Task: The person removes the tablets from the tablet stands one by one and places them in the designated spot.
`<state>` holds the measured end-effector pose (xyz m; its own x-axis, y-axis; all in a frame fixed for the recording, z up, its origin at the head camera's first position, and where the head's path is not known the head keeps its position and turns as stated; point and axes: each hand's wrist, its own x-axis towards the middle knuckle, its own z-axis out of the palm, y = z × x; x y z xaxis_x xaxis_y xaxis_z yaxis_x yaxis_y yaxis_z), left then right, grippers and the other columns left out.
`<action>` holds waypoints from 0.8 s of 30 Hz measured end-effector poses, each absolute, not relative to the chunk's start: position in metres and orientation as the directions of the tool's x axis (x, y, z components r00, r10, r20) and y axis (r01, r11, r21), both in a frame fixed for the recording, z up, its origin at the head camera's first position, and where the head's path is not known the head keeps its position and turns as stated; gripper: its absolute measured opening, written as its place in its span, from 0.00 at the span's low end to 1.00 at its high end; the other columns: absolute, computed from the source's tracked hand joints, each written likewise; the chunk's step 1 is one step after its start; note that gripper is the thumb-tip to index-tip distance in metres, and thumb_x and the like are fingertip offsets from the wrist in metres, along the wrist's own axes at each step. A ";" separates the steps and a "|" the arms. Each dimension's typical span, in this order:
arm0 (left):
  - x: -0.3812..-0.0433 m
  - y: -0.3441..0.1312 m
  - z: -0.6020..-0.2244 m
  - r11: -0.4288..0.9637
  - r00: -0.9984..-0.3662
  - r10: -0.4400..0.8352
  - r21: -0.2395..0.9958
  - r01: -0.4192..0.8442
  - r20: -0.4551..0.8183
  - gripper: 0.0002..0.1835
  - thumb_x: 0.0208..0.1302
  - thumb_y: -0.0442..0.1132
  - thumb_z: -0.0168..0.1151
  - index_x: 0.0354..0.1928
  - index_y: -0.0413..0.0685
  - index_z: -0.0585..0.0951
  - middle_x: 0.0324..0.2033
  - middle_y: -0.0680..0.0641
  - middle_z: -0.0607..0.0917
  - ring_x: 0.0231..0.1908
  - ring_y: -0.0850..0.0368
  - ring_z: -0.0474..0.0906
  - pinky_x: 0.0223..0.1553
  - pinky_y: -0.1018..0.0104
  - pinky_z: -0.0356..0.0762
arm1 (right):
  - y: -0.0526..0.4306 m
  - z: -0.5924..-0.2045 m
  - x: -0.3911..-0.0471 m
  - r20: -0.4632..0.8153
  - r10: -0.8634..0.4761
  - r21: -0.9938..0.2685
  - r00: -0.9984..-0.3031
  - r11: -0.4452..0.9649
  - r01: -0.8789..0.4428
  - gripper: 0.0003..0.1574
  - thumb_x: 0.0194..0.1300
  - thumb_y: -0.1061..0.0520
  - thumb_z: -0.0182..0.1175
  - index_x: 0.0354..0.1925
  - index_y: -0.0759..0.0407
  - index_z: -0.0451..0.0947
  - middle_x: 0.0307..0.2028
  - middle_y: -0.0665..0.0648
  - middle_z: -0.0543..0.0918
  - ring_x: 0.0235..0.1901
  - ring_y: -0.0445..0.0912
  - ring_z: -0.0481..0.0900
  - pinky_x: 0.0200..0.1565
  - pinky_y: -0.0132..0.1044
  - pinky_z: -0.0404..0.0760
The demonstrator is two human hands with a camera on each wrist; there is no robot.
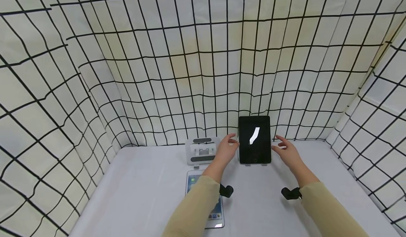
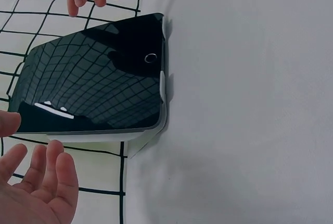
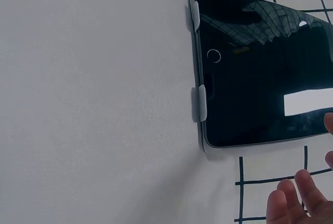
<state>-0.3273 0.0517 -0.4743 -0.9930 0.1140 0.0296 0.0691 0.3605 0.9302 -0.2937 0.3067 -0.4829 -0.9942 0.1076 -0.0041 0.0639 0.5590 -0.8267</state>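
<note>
A black tablet (image 1: 255,152) leans upright at the far side of the table, its dark screen facing me. White hooks of a stand (image 3: 203,103) catch its lower edge. Beside the tablet's left edge is my left hand (image 1: 226,150), fingers loosely bent and thumb close to the edge; whether it touches cannot be told. My right hand (image 1: 288,153) is spread at the other edge, nothing gripped in it. The left wrist view shows a strip of white stand (image 2: 99,137) behind the tablet.
A second white stand (image 1: 192,151) with grey pads is left of the tablet. Partly under my left forearm, a white tablet (image 1: 219,223) with a lit screen lies flat on the white table (image 1: 142,187). A white wall with black grid lines (image 1: 215,60) rises behind.
</note>
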 end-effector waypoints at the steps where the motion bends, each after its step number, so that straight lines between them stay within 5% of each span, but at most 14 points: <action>1: -0.328 0.052 -0.476 0.357 -0.994 0.110 0.932 0.067 0.029 0.25 0.70 0.42 0.59 0.68 0.53 0.72 0.51 0.48 0.81 0.45 0.54 0.78 0.45 0.59 0.77 | 0.307 -0.484 -0.295 0.000 0.105 -0.827 -0.994 0.560 0.059 0.42 0.74 0.49 0.55 0.77 0.57 0.52 0.64 0.74 0.65 0.61 0.65 0.66 0.56 0.58 0.73; 24: -0.343 0.063 -0.489 0.384 -0.990 0.144 0.921 0.062 0.007 0.31 0.66 0.38 0.64 0.71 0.58 0.70 0.58 0.42 0.78 0.34 0.58 0.79 0.36 0.65 0.78 | 0.306 -0.494 -0.317 -0.002 0.075 -0.803 -0.997 0.595 0.046 0.46 0.71 0.50 0.59 0.78 0.56 0.50 0.62 0.74 0.63 0.55 0.64 0.68 0.52 0.56 0.73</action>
